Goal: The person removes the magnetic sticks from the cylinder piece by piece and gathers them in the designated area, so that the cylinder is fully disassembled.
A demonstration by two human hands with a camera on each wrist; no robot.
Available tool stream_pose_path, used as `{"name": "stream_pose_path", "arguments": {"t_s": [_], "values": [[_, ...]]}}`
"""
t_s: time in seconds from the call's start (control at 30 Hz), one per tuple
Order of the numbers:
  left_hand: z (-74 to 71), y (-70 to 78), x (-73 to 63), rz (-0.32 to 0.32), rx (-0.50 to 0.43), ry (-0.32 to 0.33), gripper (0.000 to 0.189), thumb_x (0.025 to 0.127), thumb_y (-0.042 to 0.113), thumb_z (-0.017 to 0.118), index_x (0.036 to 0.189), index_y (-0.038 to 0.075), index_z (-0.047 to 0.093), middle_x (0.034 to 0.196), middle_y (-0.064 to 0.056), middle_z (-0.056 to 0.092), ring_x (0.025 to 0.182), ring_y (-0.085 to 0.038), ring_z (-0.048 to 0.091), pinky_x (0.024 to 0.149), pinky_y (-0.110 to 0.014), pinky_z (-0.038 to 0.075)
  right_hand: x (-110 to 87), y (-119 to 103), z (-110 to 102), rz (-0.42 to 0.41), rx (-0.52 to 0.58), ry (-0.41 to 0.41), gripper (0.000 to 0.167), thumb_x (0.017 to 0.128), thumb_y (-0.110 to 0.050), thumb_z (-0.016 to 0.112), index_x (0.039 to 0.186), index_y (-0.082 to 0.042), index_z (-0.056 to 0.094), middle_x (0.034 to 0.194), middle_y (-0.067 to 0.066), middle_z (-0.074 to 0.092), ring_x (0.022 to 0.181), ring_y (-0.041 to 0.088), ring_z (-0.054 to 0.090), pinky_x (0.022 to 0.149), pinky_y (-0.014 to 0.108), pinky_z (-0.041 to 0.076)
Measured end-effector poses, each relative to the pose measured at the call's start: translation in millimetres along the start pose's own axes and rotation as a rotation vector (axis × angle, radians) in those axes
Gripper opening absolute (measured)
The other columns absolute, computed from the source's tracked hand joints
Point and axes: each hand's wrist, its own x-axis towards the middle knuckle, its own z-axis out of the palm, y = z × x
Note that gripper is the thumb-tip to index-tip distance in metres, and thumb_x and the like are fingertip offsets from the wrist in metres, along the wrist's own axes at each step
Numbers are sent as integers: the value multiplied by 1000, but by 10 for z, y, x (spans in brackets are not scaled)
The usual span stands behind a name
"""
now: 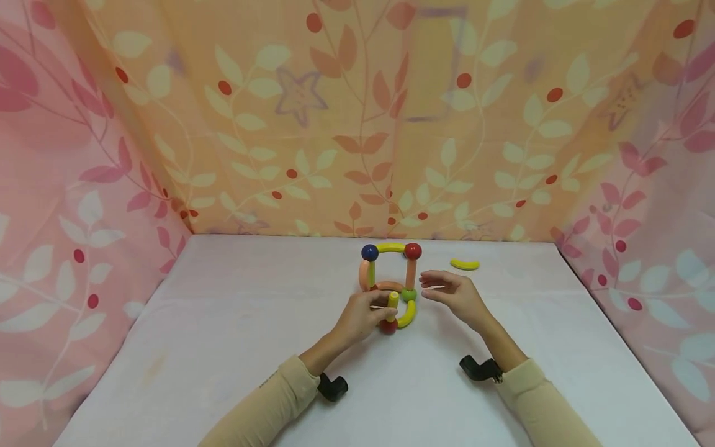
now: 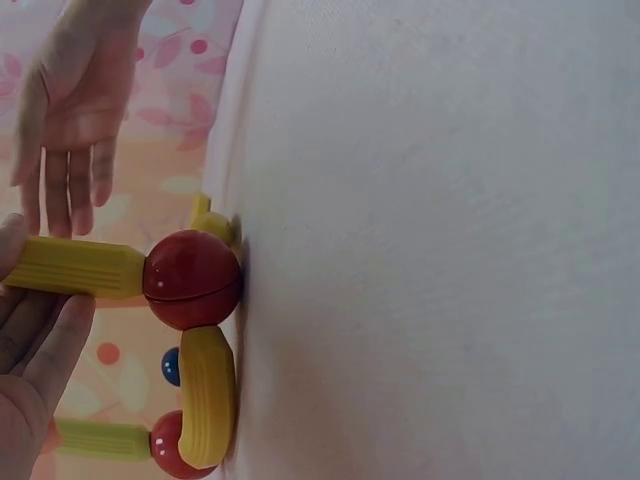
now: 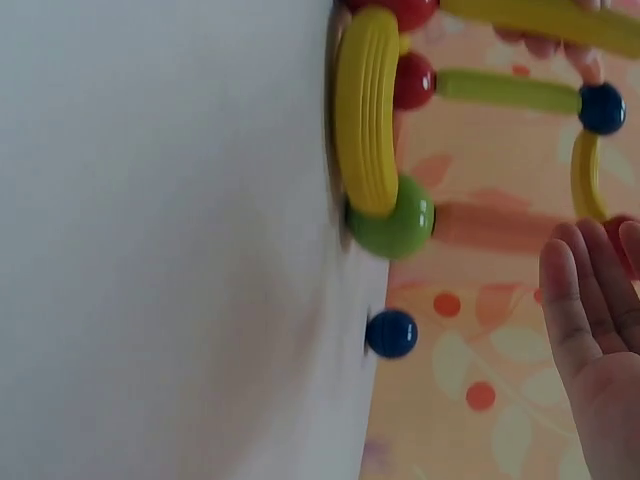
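Note:
My left hand point(image 1: 360, 320) pinches an upright yellow stick point(image 1: 393, 304) between thumb and fingers. The stick's lower end meets a red ball point(image 2: 193, 280) on the table. From there a curved yellow piece point(image 1: 410, 313) joins a green ball point(image 1: 409, 295). An orange stick point(image 1: 411, 274) rises from the green ball to an upper red ball point(image 1: 413, 251). A yellow curved bar point(image 1: 391, 248) links that one to a blue ball point(image 1: 370, 252), held up by a light green stick point(image 3: 508, 90). My right hand point(image 1: 458, 297), fingers extended and holding nothing, is just right of the frame.
A loose curved yellow piece point(image 1: 465, 265) lies on the white table point(image 1: 234, 310) at the back right. Behind the frame, a separate blue ball point(image 3: 392, 333) rests on the tabletop. Patterned cloth point(image 1: 357, 124) encloses the back and sides.

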Motion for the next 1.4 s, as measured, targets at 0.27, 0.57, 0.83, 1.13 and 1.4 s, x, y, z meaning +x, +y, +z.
{"name": "stream_pose_path", "arguments": {"t_s": [0.27,0.57,0.83,1.13,1.4], "values": [[-30,-27,22,11,52,-28,32,90,27,70,112,4,71,104,-6,74,96,-19,70,78,-23,58,-35,-103,287,-48,92,-105,45,87,-12,72,125,9,59,125,27,61,113,42,61,88,19,54],[-89,-54,27,1,110,-83,32,88,26,72,113,6,72,106,-5,74,95,-17,69,79,-25,57,-22,-109,471,-12,103,-111,39,88,-14,71,122,4,63,126,23,63,105,23,67,85,20,55],[-109,-111,35,15,229,-129,34,88,26,73,117,9,71,114,-8,72,105,-24,66,87,-35,56,-5,-69,555,-64,113,-116,35,88,-11,71,117,7,65,117,23,67,94,4,68,81,21,56],[-122,-128,87,15,399,-205,35,87,24,74,119,10,70,108,-4,74,96,-18,68,80,-28,56,6,-55,572,-43,123,-109,31,87,-11,72,112,6,68,107,9,73,91,4,68,79,20,56],[-109,-145,126,71,454,-263,26,86,25,74,109,13,74,107,0,75,103,-16,69,87,-28,55,7,-57,569,-25,130,-130,34,88,-13,71,115,7,66,113,28,67,90,4,67,81,20,56]]}}
